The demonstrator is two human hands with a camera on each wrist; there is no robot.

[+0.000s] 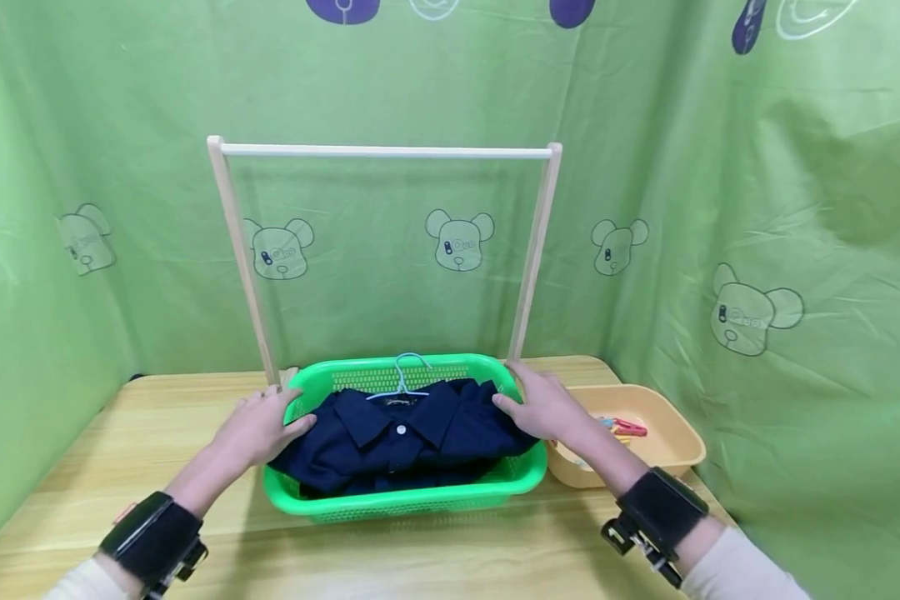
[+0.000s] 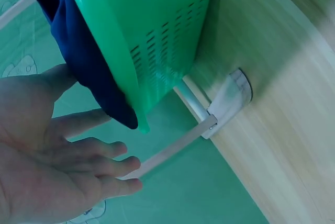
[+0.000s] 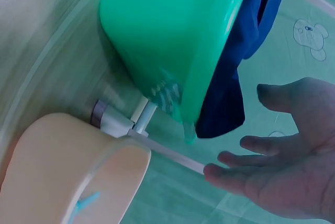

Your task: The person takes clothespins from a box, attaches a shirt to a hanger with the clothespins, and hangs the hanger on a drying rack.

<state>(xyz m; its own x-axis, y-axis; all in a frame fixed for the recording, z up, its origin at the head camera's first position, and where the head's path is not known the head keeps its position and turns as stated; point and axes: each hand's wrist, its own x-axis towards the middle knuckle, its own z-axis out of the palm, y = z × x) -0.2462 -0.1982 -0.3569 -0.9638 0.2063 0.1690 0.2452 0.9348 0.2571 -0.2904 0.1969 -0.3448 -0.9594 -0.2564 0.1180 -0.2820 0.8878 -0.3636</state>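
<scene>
A dark navy collared shirt (image 1: pixel 390 442) lies in a green plastic basket (image 1: pixel 420 502) on the table. From its collar rises the hook of a light blue hanger (image 1: pixel 401 375). My left hand (image 1: pixel 258 427) is at the basket's left end, fingers spread; in the left wrist view its thumb and forefinger are close to the shirt's edge, and whether they touch it I cannot tell. At the right end is my right hand (image 1: pixel 542 403), fingers loosely extended. The right wrist view shows a gap between this hand and the shirt (image 3: pixel 222 101).
Behind the basket stands a rack with pale wooden posts (image 1: pixel 536 250) and a white top bar (image 1: pixel 386 152). To the right, a peach-coloured bin (image 1: pixel 675 433) holds colourful clothespins (image 1: pixel 628 428), partly hidden by my right forearm. Green curtains (image 1: pixel 795 208) with bear prints enclose the wooden table (image 1: pixel 157 442).
</scene>
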